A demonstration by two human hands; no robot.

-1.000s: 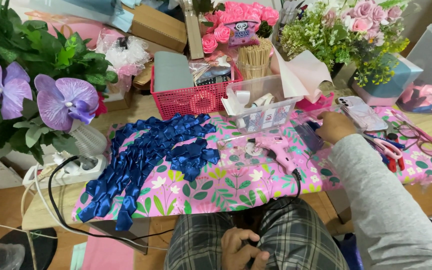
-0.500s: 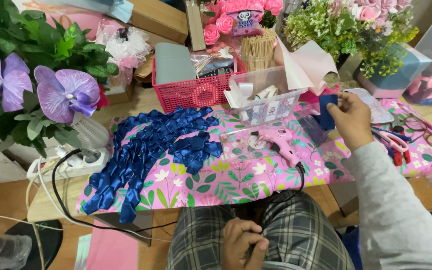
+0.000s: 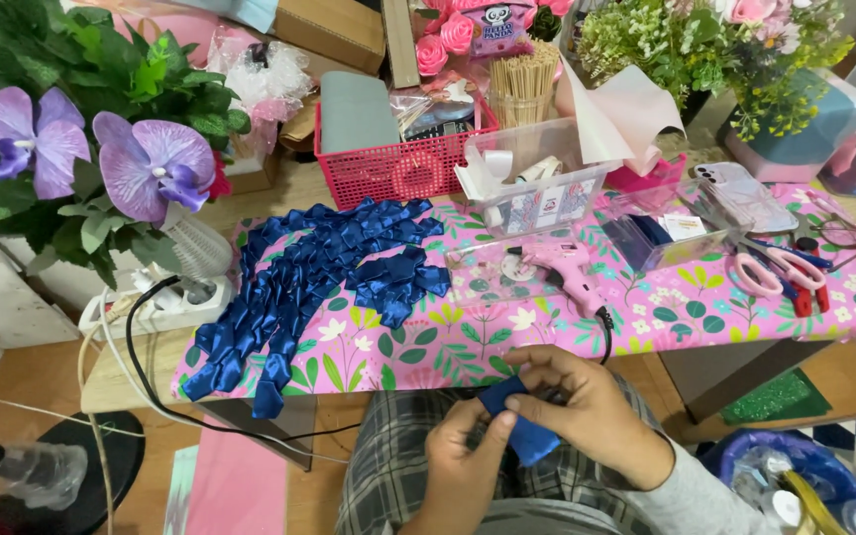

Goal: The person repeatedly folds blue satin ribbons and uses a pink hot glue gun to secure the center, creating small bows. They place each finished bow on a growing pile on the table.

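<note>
Hands: we see the left hand [image 3: 470,458] and right hand [image 3: 577,411] pinching one blue ribbon piece [image 3: 517,426] over the lap, below the worktop [image 3: 428,347] edge.
Nearest: pink glue gun [image 3: 569,269], its black cord dropping toward the hands.
Left: heap of folded blue ribbon petals [image 3: 319,282].
Behind: red basket [image 3: 398,163], clear box [image 3: 537,188].
Right: pink scissors [image 3: 780,272].
</note>
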